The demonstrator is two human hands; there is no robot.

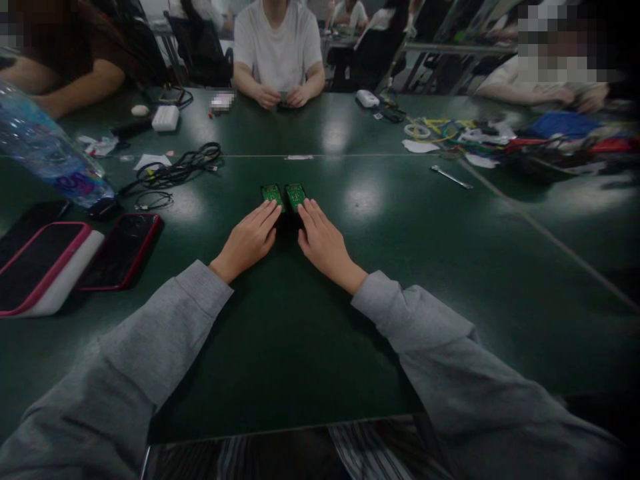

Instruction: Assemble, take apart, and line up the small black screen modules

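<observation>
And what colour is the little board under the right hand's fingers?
The board is green, seen best in the head view.

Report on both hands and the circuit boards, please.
Left hand on left circuit board. Right hand on right circuit board. Only the hands partly cover both.

I look forward and down from one head-worn camera, left hand (249,239) and right hand (326,241) near mid-view, the tabletop (295,353) reaching to people (277,47) opposite.

2 circuit boards (295,195) are green, the tabletop (290,333) darker green, the sleeves (165,327) grey, the lap cloth (240,459) striped.
</observation>
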